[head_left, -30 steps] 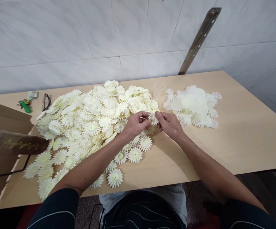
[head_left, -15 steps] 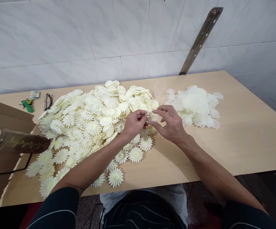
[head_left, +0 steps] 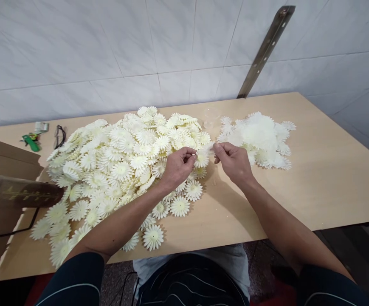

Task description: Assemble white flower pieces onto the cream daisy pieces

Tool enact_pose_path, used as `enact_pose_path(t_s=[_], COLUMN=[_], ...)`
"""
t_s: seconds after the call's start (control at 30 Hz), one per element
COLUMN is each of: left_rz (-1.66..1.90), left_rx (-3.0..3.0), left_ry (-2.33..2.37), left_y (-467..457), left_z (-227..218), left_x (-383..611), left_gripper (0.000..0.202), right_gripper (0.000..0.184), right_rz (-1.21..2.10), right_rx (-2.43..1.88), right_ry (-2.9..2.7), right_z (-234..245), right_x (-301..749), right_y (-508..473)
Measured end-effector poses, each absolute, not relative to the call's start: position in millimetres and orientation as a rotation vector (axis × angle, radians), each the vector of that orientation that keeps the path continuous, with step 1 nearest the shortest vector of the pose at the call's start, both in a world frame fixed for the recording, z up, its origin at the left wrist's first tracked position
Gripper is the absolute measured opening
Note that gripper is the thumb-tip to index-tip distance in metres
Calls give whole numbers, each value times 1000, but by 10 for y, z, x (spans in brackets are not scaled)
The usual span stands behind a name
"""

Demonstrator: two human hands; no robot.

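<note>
A big heap of cream daisy-shaped flower pieces (head_left: 117, 161) covers the left and middle of the wooden table (head_left: 330, 178). My left hand (head_left: 178, 165) is closed in a pinch at the heap's right edge, holding a flower piece (head_left: 201, 159). My right hand (head_left: 233, 161) is closed beside it, its fingertips pinching the thin edge of a white piece (head_left: 210, 145) just above that flower. A smaller pile of whiter flower pieces (head_left: 260, 138) lies directly beyond my right hand.
A clear plastic cup (head_left: 210, 117) stands between the two piles near the wall. A green tool (head_left: 31, 141) and glasses (head_left: 60, 135) lie at the far left. A brown board (head_left: 9, 170) and a glue gun (head_left: 18, 193) sit at the left edge. A metal strip (head_left: 265, 51) leans on the tiled wall.
My right hand, which had opened and spread its fingers half a second ago, has closed into a pinch and shifted slightly away from my left hand. The left hand stays put.
</note>
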State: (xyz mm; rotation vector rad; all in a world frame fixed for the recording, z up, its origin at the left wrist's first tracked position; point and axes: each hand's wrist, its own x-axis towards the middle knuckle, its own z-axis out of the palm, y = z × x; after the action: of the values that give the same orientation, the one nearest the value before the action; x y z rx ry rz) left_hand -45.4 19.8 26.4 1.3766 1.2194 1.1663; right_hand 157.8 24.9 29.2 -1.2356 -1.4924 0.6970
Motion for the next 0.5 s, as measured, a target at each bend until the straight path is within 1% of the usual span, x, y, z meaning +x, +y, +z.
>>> enact_pose_path(t_s=[0.07,0.17,0.23,0.3,0.37,0.4,0.5], left_rz=[1170,1175,1178,1169,1156,1147,1120], left_rx=[1311,1232,1219,1207,1179,1160,1112], left_ry=[1241,1254,1251,1249,1254,1257,1244], left_y=[207,209,203,198,199,201,208], left_z=[272,303,327,349,372,383,413], left_x=[-446,-437,-437,-437,-434,-430,-416], left_gripper=[7,6,7,8,9,9,11], right_gripper=[65,69,69,68,63,58,46], right_rz=[917,1121,1172,1140,990,853,274], right_rx=[-1242,-1167,-1139,-1143,-1194,-1238,-1394], right_ry=[-1342,-1175,-1140,-1167,-1244,-1290,-1410], right_z=[309,340,363,385,405,413,421], right_x=[1614,1628,1619,1620,1667,1720,2016], right_y=[281,318,323,319,322,331,408])
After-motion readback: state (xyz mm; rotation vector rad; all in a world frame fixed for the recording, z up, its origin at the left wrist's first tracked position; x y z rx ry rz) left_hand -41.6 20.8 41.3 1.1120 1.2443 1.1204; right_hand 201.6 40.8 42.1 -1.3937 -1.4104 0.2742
